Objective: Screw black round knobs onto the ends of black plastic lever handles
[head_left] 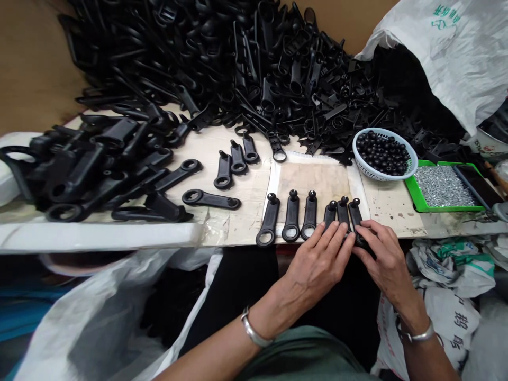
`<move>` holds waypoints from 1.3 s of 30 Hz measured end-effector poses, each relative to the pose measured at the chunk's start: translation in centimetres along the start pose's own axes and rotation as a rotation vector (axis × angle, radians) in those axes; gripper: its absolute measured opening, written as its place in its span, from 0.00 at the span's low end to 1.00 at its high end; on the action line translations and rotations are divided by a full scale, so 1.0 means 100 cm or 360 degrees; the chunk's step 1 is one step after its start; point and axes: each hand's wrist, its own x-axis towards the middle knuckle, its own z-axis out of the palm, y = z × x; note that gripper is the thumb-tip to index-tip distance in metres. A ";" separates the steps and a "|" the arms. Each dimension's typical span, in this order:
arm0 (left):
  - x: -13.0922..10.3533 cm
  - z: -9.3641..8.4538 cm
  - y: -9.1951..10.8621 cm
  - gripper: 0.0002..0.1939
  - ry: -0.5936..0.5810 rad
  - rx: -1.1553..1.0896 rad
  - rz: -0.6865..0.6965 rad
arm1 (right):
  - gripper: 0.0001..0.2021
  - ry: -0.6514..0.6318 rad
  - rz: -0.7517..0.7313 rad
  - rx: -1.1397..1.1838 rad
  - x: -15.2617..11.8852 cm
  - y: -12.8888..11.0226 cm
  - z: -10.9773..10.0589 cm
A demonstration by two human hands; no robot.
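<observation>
Several black plastic arms, each with a ring at one end and a ball knob at the other, stand in a row along the table's front edge. My left hand lies with outstretched fingers over the lower ends of two of them, including a short-looking black plastic arm, and hides their rings. Thumb and fingers of my right hand close around the lower end of the rightmost black plastic arm. To the left, a black plastic arm and its neighbours stand untouched, rings toward me.
A large heap of black plastic parts fills the back. More arms lie at the left. A pale blue basket holds black balls; beside it, a green tray holds small metal pins and a dark flat object.
</observation>
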 end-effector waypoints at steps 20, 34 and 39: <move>0.003 0.008 -0.008 0.19 0.0171 -0.0243 0.0072 | 0.21 -0.0007 0.0060 0.0069 -0.005 -0.005 0.000; 0.027 0.015 -0.001 0.18 0.0284 -0.0231 0.0163 | 0.25 0.0391 0.0332 0.0048 -0.016 0.003 -0.037; 0.028 0.025 -0.001 0.18 0.0249 -0.0247 0.0198 | 0.19 0.1865 0.0691 -0.0228 -0.012 0.057 -0.107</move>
